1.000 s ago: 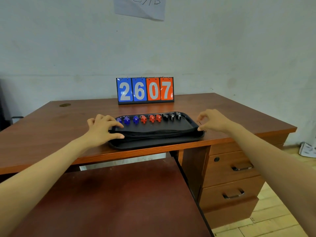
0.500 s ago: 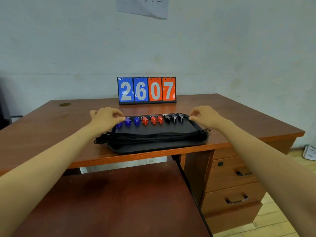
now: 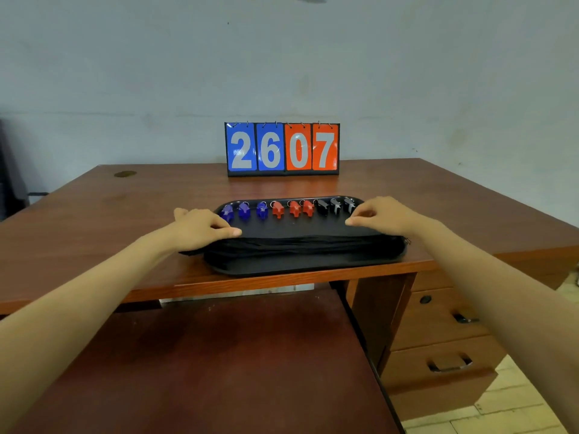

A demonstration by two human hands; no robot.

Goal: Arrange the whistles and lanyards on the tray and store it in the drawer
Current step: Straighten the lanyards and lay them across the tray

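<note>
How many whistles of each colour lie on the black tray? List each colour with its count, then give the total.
Blue whistles: 3
Red whistles: 3
Black whistles: 3
Total: 9

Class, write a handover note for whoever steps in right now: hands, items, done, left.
Left hand rests at the tray's left end; right hand is over its right end; grip unclear for both.
Nine whistles lined along the tray's far edge; black lanyards bundled across its front, ends spilling over the left rim.
Done: arranging, nearly.
Left: tuck ends, put tray in a drawer; all look shut.
</note>
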